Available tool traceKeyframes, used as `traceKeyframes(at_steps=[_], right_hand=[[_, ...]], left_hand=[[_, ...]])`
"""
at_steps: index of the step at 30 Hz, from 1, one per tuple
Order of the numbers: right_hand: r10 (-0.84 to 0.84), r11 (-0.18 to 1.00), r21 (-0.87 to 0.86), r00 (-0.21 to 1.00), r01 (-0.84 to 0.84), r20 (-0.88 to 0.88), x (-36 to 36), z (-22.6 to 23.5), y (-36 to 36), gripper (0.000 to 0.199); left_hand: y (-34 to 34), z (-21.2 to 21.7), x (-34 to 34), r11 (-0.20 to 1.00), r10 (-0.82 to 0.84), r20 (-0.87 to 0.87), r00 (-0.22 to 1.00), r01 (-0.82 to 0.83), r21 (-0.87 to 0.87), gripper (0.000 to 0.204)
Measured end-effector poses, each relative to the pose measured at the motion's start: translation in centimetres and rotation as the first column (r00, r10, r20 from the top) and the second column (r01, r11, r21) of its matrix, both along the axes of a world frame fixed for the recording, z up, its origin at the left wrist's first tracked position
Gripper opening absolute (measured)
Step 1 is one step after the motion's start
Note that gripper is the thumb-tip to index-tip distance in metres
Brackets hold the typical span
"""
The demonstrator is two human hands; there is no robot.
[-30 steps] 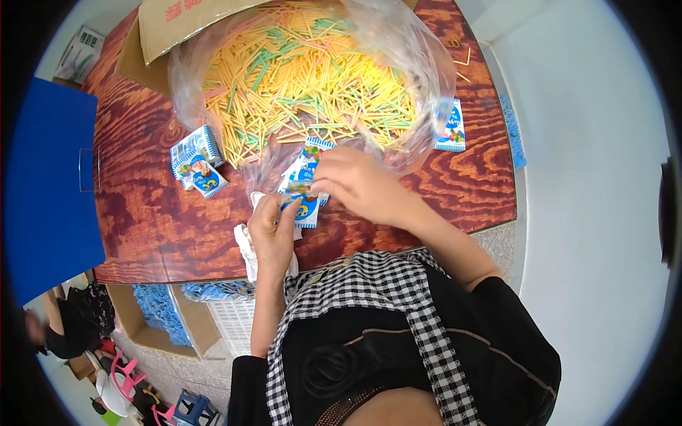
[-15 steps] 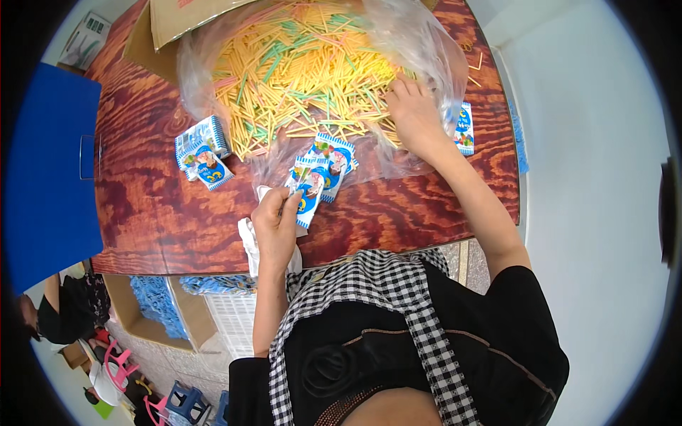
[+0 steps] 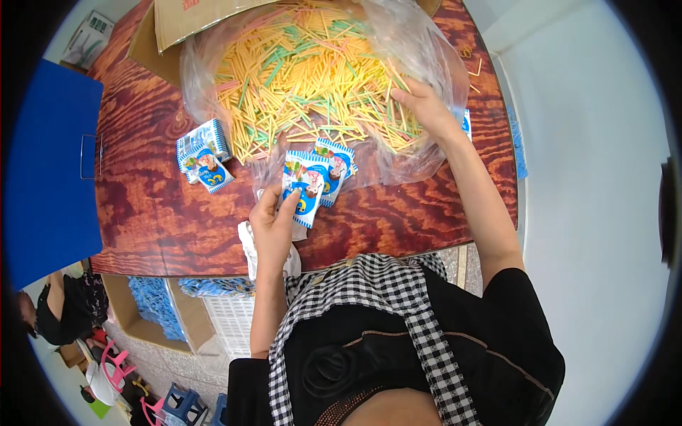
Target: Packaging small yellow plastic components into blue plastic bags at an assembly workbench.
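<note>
My left hand point(image 3: 273, 213) pinches a small blue-and-white printed packet point(image 3: 304, 186) by its lower left edge, thumb on top. Beneath and beside it, more packets point(image 3: 334, 170) of the same kind lie on the clear plastic sheet's near edge. My right hand point(image 3: 426, 110) is at the right side of a large heap of thin sticks point(image 3: 298, 78), mostly yellow, with some green and pink ones. Its fingers curl at the sticks with the tips close together; whatever is between them is hidden. A white cloth point(image 3: 250, 245) lies by my left wrist.
A small pile of packets point(image 3: 204, 157) sits left of the heap. Behind it stands an open cardboard box point(image 3: 206, 21), with clear plastic point(image 3: 415, 42) spreading from it. A blue panel point(image 3: 53, 170) rises at the left. Loose sticks point(image 3: 474, 71) and rubber bands lie at the right.
My right hand has drawn slightly back over the sticks, its fingers turned more inward. The packet in my left hand has tipped upright and now shows its printed face.
</note>
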State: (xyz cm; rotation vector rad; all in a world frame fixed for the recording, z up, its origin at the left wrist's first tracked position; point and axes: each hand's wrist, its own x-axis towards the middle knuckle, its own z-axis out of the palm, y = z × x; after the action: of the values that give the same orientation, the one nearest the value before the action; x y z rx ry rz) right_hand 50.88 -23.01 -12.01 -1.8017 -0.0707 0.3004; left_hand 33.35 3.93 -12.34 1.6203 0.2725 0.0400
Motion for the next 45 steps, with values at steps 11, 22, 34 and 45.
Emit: traceKeyframes(at_steps=[11,22,34,45], right_hand=[[-0.073,0.993,0.097,0.997,0.074,-0.011,1.1,0.6,0.7,0.015],[0.156,0.883,0.468,0.964,-0.037,-0.218,1.7,0.9,0.0,0.014],[-0.314,0.749,0.606,0.949,0.268,-0.031,-4.6,1.4,8.0,0.013],[-0.302,0.859,0.459,0.949,0.228,0.094,-3.8,-0.7,7.2,0.013]], left_hand=[[-0.7,-0.6,3.1,0.735,0.039,0.011,0.999,-0.021,-0.677,0.015],[-4.9,-0.7,6.3,0.431,-0.132,-0.038,0.991,0.023,-0.902,0.021],[-9.9,0.3,11.3,0.091,-0.13,-0.173,0.976,-0.162,-0.983,0.017],[-9.6,0.6,10.8,0.144,-0.203,-0.18,0.962,-0.152,-0.978,0.021]])
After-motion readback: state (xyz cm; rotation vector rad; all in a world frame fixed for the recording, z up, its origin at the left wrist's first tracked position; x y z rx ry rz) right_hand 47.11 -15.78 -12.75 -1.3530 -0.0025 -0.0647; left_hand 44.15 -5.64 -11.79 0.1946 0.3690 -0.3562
